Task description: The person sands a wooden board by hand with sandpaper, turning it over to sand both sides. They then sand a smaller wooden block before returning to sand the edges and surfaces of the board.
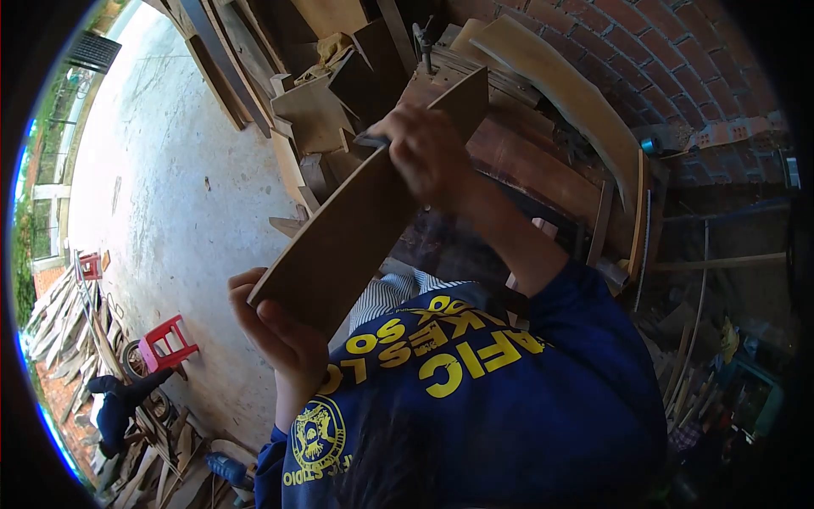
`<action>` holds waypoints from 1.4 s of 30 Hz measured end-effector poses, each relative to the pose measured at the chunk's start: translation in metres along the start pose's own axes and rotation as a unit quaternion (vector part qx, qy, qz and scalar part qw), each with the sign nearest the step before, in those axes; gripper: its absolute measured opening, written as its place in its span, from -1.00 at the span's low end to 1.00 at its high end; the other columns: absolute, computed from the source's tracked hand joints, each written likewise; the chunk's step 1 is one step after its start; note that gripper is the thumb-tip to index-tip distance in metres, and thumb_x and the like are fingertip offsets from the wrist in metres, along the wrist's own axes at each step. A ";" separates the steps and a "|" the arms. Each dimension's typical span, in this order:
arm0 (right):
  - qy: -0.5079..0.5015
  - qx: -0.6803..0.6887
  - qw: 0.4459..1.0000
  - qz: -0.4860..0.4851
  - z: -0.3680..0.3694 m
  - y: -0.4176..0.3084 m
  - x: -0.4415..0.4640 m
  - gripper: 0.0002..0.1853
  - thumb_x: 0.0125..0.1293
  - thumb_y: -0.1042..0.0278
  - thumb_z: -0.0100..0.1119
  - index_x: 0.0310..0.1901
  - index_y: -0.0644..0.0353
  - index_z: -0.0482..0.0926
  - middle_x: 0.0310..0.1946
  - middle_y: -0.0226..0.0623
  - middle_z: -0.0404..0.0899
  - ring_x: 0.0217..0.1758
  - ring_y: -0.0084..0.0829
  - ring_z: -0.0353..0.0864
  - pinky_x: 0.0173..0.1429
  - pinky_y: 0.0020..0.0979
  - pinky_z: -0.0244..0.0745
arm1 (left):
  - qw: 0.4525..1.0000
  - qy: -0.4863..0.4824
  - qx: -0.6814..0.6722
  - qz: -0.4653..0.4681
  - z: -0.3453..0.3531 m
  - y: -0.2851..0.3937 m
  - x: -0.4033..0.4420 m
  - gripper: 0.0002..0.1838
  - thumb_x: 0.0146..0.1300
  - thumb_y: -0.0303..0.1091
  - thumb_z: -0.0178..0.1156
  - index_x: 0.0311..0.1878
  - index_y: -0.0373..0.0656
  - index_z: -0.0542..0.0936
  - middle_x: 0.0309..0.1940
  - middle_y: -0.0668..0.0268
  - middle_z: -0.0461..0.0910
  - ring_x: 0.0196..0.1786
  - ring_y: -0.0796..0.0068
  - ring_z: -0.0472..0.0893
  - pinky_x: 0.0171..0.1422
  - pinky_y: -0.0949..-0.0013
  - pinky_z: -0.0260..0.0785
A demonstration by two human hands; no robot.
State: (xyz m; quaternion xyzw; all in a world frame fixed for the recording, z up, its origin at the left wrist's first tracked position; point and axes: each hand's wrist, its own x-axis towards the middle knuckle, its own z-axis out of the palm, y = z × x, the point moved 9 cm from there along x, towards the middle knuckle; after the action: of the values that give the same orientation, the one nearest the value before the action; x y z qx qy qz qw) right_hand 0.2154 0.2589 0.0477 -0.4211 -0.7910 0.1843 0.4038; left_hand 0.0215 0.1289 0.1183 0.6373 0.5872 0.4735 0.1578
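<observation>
A long, thin wooden board (352, 225) slants across the view in front of my chest, one narrow edge facing up. My left hand (280, 327) grips its near end, thumb on the broad face and fingers behind. Farther along, my right hand (424, 157) is closed over the upper edge, slightly blurred. From its fingers sticks a small dark flat piece (370, 140), resting at the board's edge; its kind I cannot make out.
Beyond the board stands a wooden workbench (534, 170) with a clamp (426, 47) and a curved plank (560, 81). Boards (314, 114) lean at the upper middle. A pink stool (168, 343), a person (119, 411) and scrap wood (64, 318) are on the left.
</observation>
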 end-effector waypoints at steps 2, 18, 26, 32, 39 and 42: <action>0.018 -0.007 0.999 0.041 -0.003 0.024 0.000 -0.42 0.39 -0.22 -0.42 -0.16 0.18 0.42 -0.17 -0.13 0.45 -0.04 -0.13 0.44 0.12 -0.10 0.19 | 1.000 0.004 -0.002 -0.027 0.001 0.002 0.003 -0.62 0.47 -0.10 -0.30 -0.18 -0.30 0.28 -0.22 0.18 0.30 -0.20 0.44 0.37 -0.08 0.41 0.22; 0.001 -0.097 0.992 0.076 -0.017 0.061 -0.004 -0.32 0.33 -0.36 -0.30 -0.22 0.25 0.44 -0.23 -0.11 0.47 -0.05 -0.06 0.46 0.13 -0.11 0.25 | 0.997 -0.017 -0.030 0.070 0.001 -0.007 0.011 -0.59 0.43 0.00 -0.28 -0.20 -0.24 0.21 -0.33 0.19 0.28 -0.24 0.39 0.34 -0.12 0.31 0.21; -0.210 -0.173 0.960 -0.069 -0.019 0.057 -0.030 0.12 -0.04 -0.45 0.19 0.41 0.12 0.00 0.42 -0.16 0.03 0.48 -0.17 0.01 0.52 -0.22 -0.07 | 0.998 -0.015 -0.028 0.053 -0.006 -0.034 0.023 -0.55 0.42 0.06 -0.27 -0.21 -0.23 0.24 -0.28 0.18 0.34 -0.20 0.41 0.38 -0.10 0.34 0.25; -0.184 -0.207 0.960 -0.048 -0.026 0.099 -0.028 0.09 -0.13 0.07 0.42 0.44 -0.10 -0.03 0.43 -0.52 0.08 0.45 -0.27 0.10 0.44 -0.16 0.11 | 0.998 -0.002 -0.009 0.054 -0.009 -0.028 0.040 -0.51 0.40 0.11 -0.24 -0.21 -0.23 0.30 -0.27 0.20 0.35 -0.15 0.40 0.41 -0.06 0.34 0.28; -0.064 -0.024 0.998 0.011 -0.037 0.111 -0.011 -0.06 0.07 -0.05 0.31 0.39 0.13 0.04 0.31 -0.01 0.22 0.37 -0.09 0.21 0.39 -0.13 0.13 | 0.997 -0.002 -0.033 0.068 -0.006 -0.018 0.049 -0.50 0.38 0.13 -0.20 -0.21 -0.23 0.29 -0.26 0.20 0.35 -0.14 0.39 0.41 -0.02 0.30 0.27; -0.044 0.056 0.995 0.074 -0.042 0.123 -0.004 -0.15 0.12 -0.14 0.26 0.26 0.28 0.16 0.25 0.04 0.29 0.30 -0.05 0.29 0.35 -0.14 0.18 | 0.997 -0.005 -0.038 0.072 -0.007 -0.018 0.052 -0.50 0.38 0.13 -0.19 -0.21 -0.23 0.29 -0.27 0.20 0.35 -0.14 0.38 0.41 -0.02 0.29 0.27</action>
State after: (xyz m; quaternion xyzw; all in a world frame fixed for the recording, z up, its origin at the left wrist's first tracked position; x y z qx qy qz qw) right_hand 0.3131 0.3247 -0.0062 -0.4464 -0.7632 0.2763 0.3767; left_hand -0.0021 0.1779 0.1297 0.6739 0.5205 0.5025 0.1502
